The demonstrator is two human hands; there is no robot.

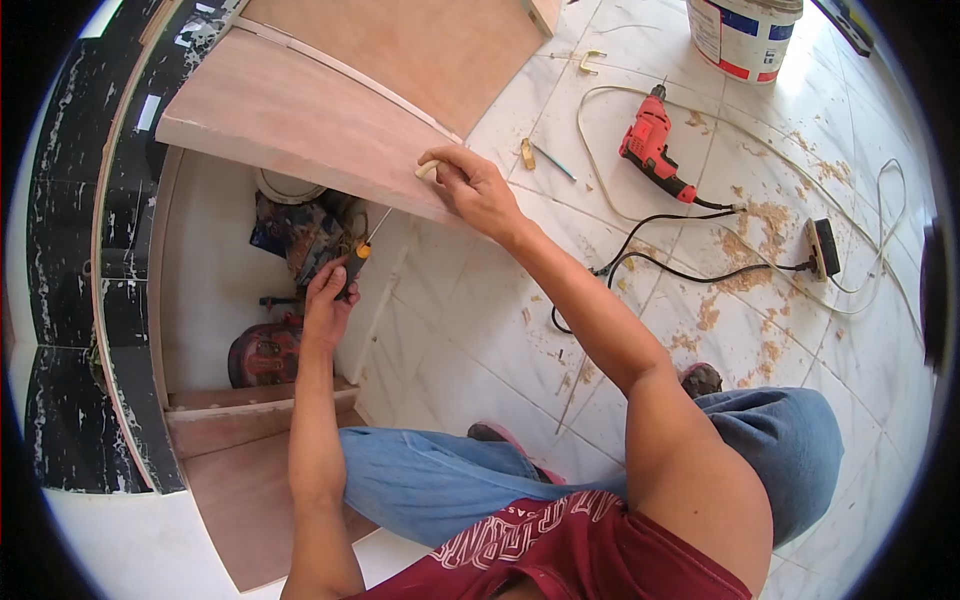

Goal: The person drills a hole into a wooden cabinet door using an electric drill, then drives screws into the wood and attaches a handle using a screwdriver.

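Cabinet door (290,115), pale wood, stands swung open over the cabinet's interior, and from my distant seat I see it fill the upper left. Beyond its free end, a white bucket (745,40) sits on the tiles, with a red drill (650,140) lying nearer. My right hand (482,192) is at the door's outer face, thumb and fingers pinching a small curved pull there. Lower, inside the opening, my left hand (330,300) curls its fingers around a black-and-yellow screwdriver (356,265), shaft aimed up toward the door's inner side; I can't tell whether the tip touches. Smallest, the pull (428,169) looks cream-coloured.
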